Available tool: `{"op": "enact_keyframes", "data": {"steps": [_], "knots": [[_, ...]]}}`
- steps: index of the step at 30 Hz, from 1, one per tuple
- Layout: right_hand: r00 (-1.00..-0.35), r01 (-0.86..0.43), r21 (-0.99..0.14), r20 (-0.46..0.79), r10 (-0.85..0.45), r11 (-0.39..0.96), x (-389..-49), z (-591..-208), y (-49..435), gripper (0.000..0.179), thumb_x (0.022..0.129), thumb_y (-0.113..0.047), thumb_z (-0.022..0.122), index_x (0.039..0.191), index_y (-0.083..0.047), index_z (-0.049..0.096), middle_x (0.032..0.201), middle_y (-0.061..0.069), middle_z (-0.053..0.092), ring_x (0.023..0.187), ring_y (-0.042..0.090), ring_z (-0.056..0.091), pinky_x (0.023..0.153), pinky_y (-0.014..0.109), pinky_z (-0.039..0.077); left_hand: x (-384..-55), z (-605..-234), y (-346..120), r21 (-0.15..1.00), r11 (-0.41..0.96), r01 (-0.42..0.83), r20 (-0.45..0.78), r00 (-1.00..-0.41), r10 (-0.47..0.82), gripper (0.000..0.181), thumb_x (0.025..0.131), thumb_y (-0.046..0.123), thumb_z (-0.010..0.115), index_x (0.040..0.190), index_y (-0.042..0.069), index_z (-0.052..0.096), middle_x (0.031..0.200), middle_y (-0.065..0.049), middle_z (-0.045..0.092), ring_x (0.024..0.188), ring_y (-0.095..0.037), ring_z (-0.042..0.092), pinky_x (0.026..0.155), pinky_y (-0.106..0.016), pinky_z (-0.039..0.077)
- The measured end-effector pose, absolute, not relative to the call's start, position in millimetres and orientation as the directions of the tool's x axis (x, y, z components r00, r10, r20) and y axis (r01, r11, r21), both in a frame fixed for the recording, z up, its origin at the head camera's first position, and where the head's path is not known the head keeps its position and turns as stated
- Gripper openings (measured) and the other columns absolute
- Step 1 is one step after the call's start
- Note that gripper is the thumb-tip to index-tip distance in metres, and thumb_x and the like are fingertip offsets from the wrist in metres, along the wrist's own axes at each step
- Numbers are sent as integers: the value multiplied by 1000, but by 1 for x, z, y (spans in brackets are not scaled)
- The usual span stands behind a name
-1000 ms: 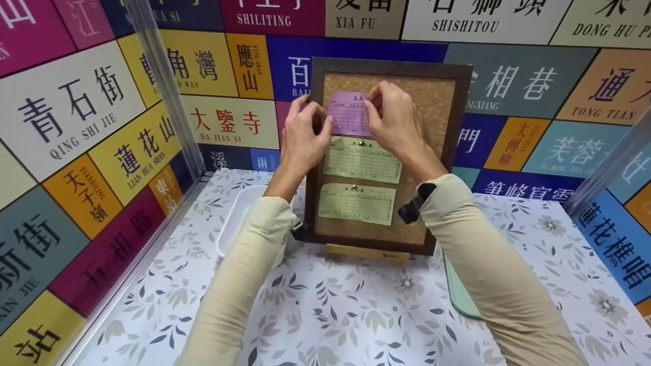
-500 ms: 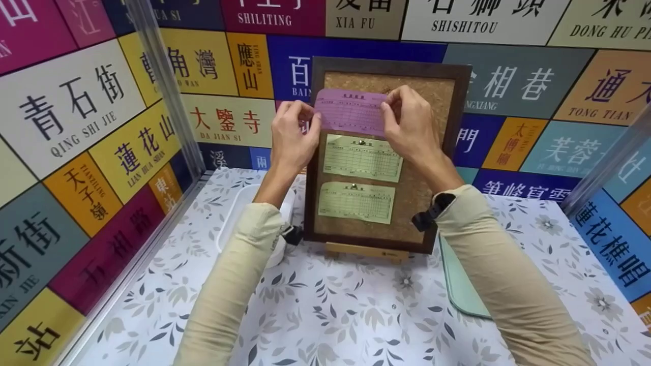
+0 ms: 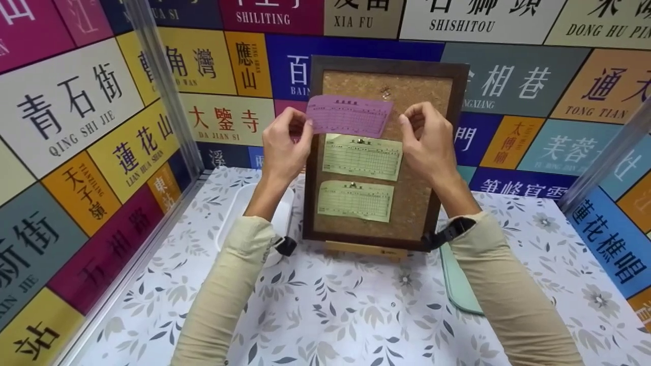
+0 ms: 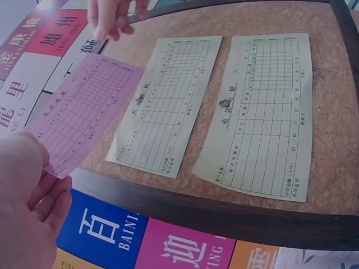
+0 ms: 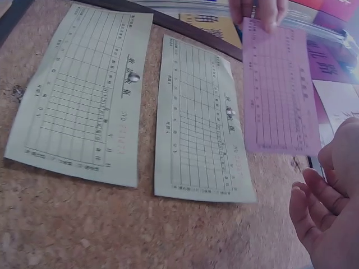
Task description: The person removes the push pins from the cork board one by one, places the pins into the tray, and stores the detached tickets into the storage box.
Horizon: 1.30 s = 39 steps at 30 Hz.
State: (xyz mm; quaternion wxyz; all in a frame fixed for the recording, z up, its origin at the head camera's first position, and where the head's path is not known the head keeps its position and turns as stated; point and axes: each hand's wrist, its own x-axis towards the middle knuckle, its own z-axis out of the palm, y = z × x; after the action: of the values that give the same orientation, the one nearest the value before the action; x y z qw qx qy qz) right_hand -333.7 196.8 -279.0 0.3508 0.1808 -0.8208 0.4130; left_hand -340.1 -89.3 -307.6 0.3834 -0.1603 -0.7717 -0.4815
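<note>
My left hand pinches the left edge of a purple receipt slip between thumb and fingers. The slip hangs in front of the upper part of a framed corkboard, its right end free. To the right of the slip is my right hand, apart from it, with loosely curled fingers and nothing visible in them; the right wrist view shows these fingers near the cork. Below the slip, two green receipt slips are fixed to the cork, each with a pushpin at its top edge.
The corkboard leans upright on a small wooden stand. Behind my left forearm stands a white tray; a light green flat item lies partly under my right forearm. A floral tablecloth covers the table, with sign-covered walls around it.
Both hands have drawn apart and lower. The purple slip has come left with my left hand, and my right hand has let go of its right end, exposing a mark in the cork.
</note>
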Motion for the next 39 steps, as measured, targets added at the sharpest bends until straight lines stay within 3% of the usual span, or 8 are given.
{"op": "enact_keyframes", "data": {"steps": [11,19,29,39], "knots": [[-662,-597,-519,749,-11,613,-322,-313,226,19,108,-18,65,108,1,66,96,10,71,83,11,65,71,14,50,-331,-320,-96,629,432,647,757,-636,-150,11,104,16,69,105,6,72,99,-7,76,88,-14,73,82,-30,63],[-667,-585,-523,745,-2,621,-310,-337,248,19,108,-19,66,109,0,68,91,9,69,79,13,60,68,17,45,-324,-337,-105,634,403,660,753,-647,-124,11,105,16,70,106,6,71,98,-6,77,87,-13,73,83,-28,62],[-726,-508,-611,683,79,607,-290,-355,277,23,109,-25,66,115,-3,67,101,4,70,88,10,66,71,14,53,-315,-359,-116,631,389,672,750,-656,-84,12,106,18,71,109,6,72,97,-5,77,86,-16,74,80,-31,63],[-763,-418,-688,620,181,593,-276,-376,305,24,108,-27,66,119,-5,67,102,-2,69,96,6,65,70,15,48,-305,-373,-128,648,374,663,751,-638,-171,13,104,16,72,110,5,73,99,-8,79,87,-17,77,83,-33,65]]}}
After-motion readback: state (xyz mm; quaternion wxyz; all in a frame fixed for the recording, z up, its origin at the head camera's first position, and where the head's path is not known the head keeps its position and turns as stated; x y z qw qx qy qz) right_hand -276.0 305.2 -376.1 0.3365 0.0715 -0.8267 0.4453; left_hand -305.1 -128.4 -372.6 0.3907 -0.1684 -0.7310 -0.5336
